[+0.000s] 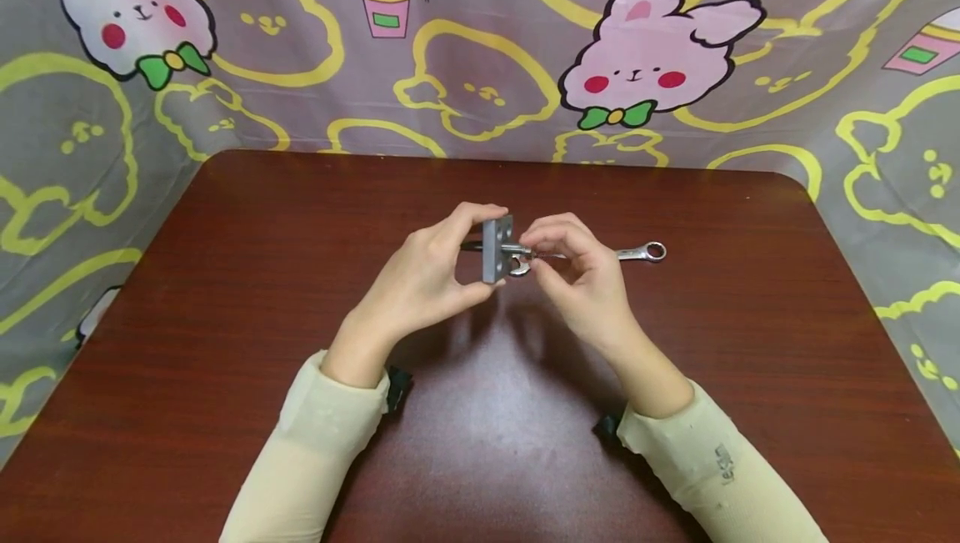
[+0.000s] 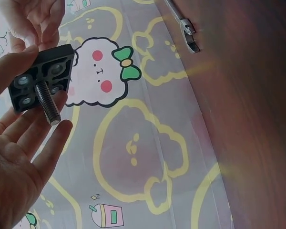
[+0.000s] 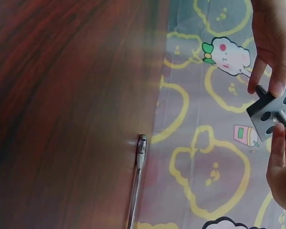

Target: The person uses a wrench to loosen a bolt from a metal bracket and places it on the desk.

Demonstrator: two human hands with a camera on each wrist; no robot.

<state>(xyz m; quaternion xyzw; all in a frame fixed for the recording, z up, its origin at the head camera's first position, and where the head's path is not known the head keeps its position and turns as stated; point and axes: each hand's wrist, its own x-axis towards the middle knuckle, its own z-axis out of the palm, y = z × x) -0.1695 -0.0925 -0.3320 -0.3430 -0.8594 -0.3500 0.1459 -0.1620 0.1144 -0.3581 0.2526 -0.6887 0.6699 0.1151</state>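
Currently, the left hand (image 1: 423, 272) is partly closed—thumb on one edge, fingers on the opposite edge—and grips a grey plate (image 1: 490, 251) with several holes. The plate is held on edge above the table (image 1: 225, 293), near its middle, and a threaded rod (image 2: 48, 105) projects from both faces. The right hand (image 1: 585, 276) is nearly closed: its thumb and fingertips pinch the rod at the end facing that hand, and whether a smaller part sits between them cannot be told. A combination wrench (image 1: 647, 253) lies on the table beyond the right hand, ring end to the right, open end appearing beside the plate in the head view. The tabletop is reddish-brown wood grain with rounded far corners. Patterned fabric (image 1: 480, 138)—pink rabbits, drink cups, yellow outlines—encloses the far edge and both sides.
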